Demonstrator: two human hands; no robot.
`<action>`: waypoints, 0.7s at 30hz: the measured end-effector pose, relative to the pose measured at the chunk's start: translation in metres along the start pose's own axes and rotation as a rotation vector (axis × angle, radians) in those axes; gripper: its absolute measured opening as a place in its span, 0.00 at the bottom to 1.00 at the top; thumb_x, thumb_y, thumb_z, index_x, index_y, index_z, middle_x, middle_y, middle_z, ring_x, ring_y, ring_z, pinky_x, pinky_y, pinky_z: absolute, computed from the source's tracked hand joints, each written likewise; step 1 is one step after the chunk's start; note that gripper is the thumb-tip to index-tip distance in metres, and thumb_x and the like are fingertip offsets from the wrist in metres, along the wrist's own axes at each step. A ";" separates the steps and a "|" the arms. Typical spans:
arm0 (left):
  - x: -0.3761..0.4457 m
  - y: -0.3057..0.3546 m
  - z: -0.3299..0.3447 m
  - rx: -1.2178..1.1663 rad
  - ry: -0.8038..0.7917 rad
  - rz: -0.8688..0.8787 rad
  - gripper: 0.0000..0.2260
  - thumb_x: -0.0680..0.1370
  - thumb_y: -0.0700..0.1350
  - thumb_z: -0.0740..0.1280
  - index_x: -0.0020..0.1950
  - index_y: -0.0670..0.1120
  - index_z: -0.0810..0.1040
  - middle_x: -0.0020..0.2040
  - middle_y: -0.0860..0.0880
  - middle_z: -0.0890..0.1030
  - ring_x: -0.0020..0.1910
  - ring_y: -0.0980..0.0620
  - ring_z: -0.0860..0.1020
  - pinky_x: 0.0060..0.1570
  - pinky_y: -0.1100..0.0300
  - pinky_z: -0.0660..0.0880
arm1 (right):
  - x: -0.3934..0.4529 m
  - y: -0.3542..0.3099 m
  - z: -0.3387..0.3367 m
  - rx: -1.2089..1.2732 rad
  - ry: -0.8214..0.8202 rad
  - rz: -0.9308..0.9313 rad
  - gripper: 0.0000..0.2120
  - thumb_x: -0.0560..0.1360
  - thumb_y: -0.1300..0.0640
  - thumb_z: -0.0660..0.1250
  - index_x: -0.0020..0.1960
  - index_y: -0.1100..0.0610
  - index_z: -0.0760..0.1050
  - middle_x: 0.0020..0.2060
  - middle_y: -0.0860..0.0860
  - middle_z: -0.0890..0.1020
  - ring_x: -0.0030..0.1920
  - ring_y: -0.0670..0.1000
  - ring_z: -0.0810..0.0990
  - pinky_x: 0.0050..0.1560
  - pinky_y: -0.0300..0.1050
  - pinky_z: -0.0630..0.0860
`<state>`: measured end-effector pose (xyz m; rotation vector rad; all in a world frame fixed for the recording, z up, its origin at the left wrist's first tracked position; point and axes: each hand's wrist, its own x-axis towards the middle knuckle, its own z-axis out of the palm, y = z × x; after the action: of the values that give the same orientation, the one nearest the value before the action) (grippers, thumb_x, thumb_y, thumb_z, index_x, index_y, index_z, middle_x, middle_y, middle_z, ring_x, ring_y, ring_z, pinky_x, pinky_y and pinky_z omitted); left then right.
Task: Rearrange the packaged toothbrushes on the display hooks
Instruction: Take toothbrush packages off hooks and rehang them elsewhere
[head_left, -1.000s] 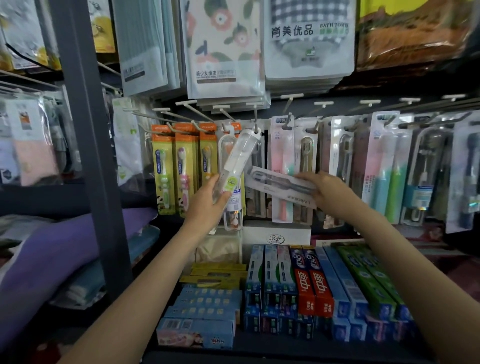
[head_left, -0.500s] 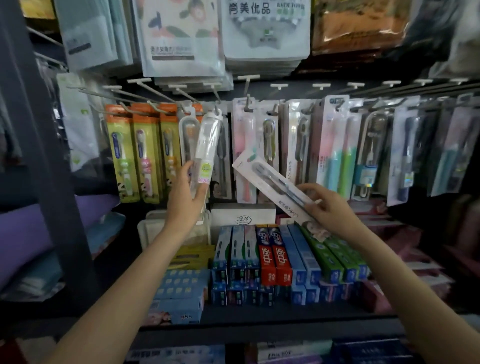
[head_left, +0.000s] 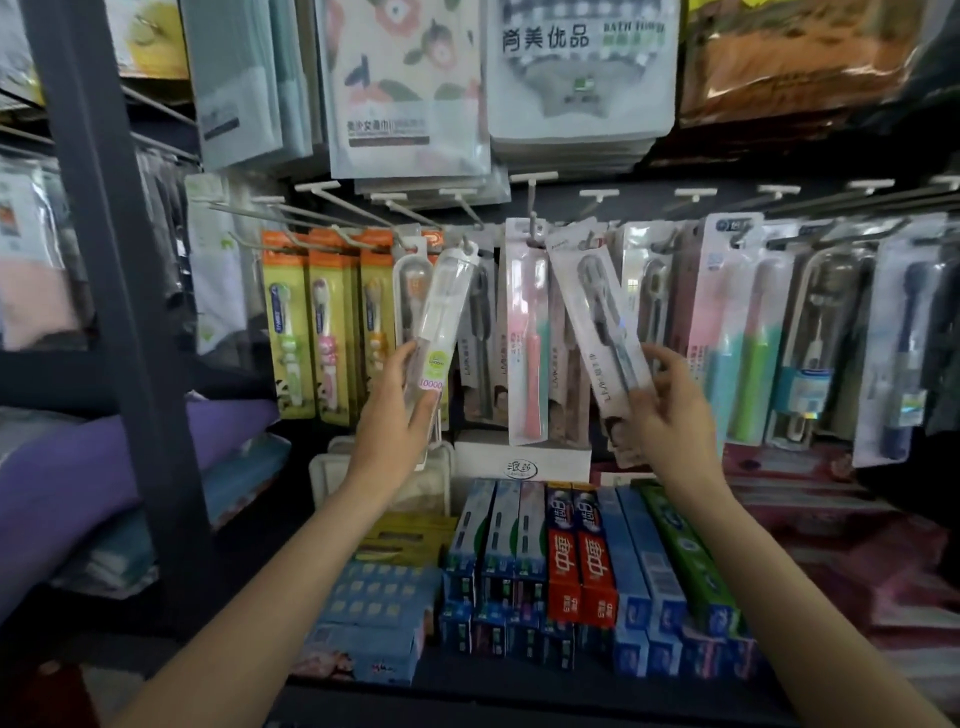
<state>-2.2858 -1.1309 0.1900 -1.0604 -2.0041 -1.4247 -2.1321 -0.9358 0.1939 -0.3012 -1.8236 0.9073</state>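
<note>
The clear glossy plastic toothbrush tube (head_left: 447, 312) in the left fingers (head_left: 402, 364) is smooth and shiny. The flat white toothbrush blister pack (head_left: 597, 322) in the right fingers (head_left: 670, 364) has glossy film over matt card. Above the fingers, thin grey metal display hooks (head_left: 353, 208) look smooth; below, the cardboard toothpaste boxes (head_left: 576, 561) gleam.

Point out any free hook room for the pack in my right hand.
Bare wire shows on the long hooks in front of the orange packs, left of the left hand. From the pink pack rightward, packs overlap tightly; toothpaste boxes fill the shelf below.
</note>
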 end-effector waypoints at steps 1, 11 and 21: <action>0.000 -0.001 0.003 0.006 -0.003 -0.005 0.23 0.79 0.43 0.61 0.73 0.49 0.59 0.70 0.48 0.67 0.67 0.51 0.68 0.62 0.57 0.68 | 0.001 0.000 0.002 -0.019 -0.021 0.003 0.19 0.79 0.66 0.57 0.68 0.56 0.64 0.51 0.54 0.76 0.35 0.43 0.74 0.28 0.30 0.70; -0.004 -0.004 -0.001 0.030 0.009 0.042 0.24 0.79 0.46 0.60 0.74 0.49 0.58 0.71 0.47 0.66 0.68 0.51 0.67 0.62 0.59 0.66 | -0.006 -0.016 0.040 -0.329 -0.087 -0.445 0.14 0.74 0.70 0.61 0.59 0.64 0.72 0.54 0.57 0.73 0.49 0.48 0.73 0.52 0.38 0.72; 0.003 -0.006 -0.021 -0.138 -0.139 -0.046 0.23 0.78 0.42 0.64 0.71 0.53 0.62 0.50 0.55 0.76 0.49 0.61 0.76 0.46 0.70 0.71 | -0.005 -0.004 0.094 -0.315 -0.181 -0.204 0.23 0.74 0.64 0.66 0.67 0.64 0.64 0.60 0.60 0.68 0.57 0.58 0.72 0.53 0.39 0.68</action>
<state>-2.2937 -1.1506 0.1967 -1.2093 -2.0621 -1.5715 -2.2116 -0.9832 0.1763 -0.2279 -2.1240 0.5179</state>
